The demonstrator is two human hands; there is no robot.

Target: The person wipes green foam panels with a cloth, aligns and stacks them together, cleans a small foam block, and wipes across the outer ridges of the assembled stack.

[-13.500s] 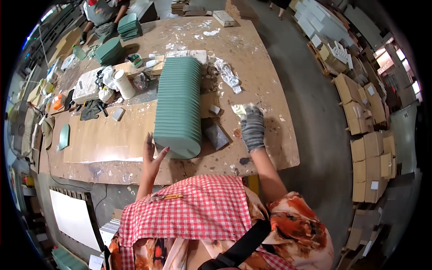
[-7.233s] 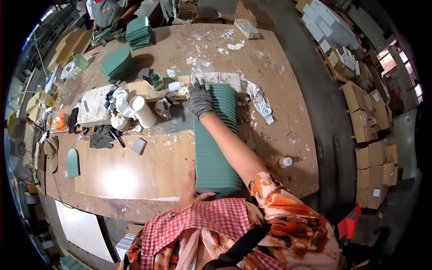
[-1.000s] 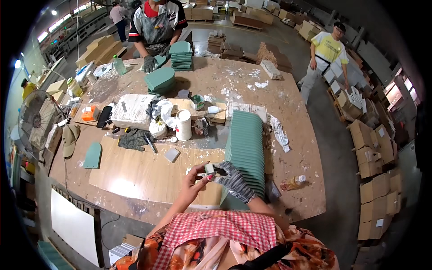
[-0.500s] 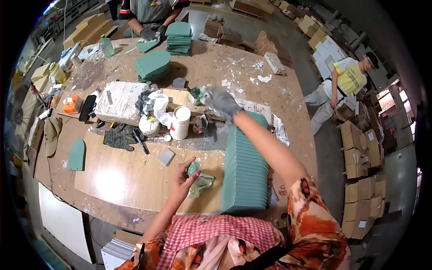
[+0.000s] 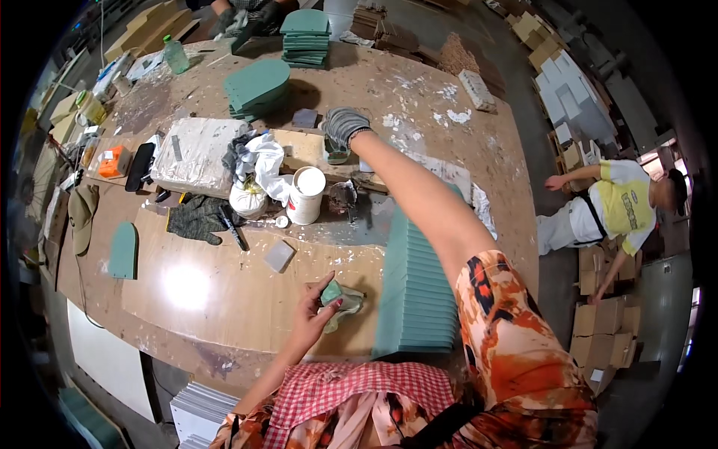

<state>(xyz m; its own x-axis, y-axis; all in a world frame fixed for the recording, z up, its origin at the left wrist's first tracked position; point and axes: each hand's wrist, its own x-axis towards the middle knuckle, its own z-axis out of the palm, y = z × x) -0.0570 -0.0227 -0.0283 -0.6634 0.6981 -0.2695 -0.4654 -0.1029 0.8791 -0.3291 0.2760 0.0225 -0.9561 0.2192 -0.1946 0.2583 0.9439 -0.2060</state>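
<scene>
My left hand [image 5: 308,313], bare, pinches a crumpled pale green cloth [image 5: 345,308] above the wood-grain board [image 5: 217,295]; a darker green lump shows between its fingertips. My right hand [image 5: 345,127], in a grey knit glove, is stretched far across the table. Its fingers curl down over a small green container [image 5: 336,155] on a tan block [image 5: 303,150]; whatever they hold is hidden. Beneath my right forearm stands a long row of green panels [image 5: 415,288], packed on edge. A small grey square pad [image 5: 279,256] lies on the board.
Near the middle stand a white tub [image 5: 305,196], a dark tin [image 5: 342,196] and a wrapped block [image 5: 196,156]. A dark glove [image 5: 200,218] and a marker [image 5: 232,228] lie leftward. Green panel stacks [image 5: 258,86] are farther back. A co-worker's gloved hands [image 5: 238,24] hold a panel opposite.
My right hand has moved slightly left and farther away, curling over the green container. My left hand has shifted a little right with the cloth. The co-worker opposite has tilted a panel up.
</scene>
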